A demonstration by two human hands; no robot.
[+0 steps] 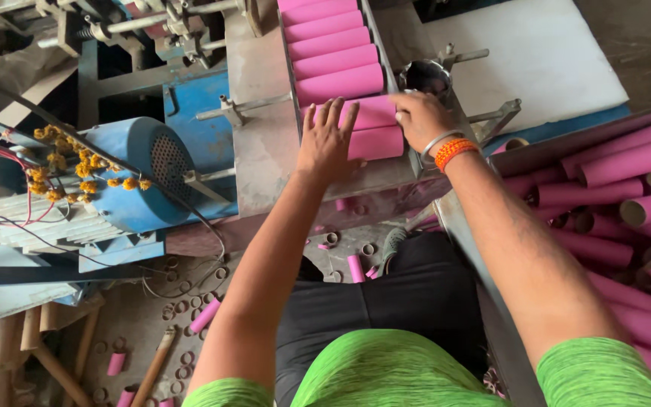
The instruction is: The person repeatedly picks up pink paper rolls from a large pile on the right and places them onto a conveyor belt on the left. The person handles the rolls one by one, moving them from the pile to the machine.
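Your left hand (327,143) lies flat, fingers spread and grip open, on the two nearest pink cardboard tubes (374,128) at the bottom of the sloping metal feed tray (265,162). Your right hand (420,117) curls over the right-hand ends of the same tubes; its fingertips are turned away from the camera, so whether that grip is closed on a tube or only pressing cannot be told. Above them, a row of more pink tubes (329,45) lies side by side up the tray, touching one another.

The risks, as judged from here: the upper row rests against the pair under your palms, so lifting both hands at once could let the stack roll down and spill over the tray's lower edge, joining the cut pink pieces and rings on the floor (190,332). A tube nudged askew could jam crosswise between the tray walls. Your right wrist, with its metal bangle and orange beaded band (450,149), sits just beside the projecting metal brackets (495,117) and the shiny round fitting (425,75); either band could snag there. To your left, the blue motor (141,177) and its loose wires (32,218) lie near your elbow's path. The bin of long pink tubes (627,196) stands at your right.
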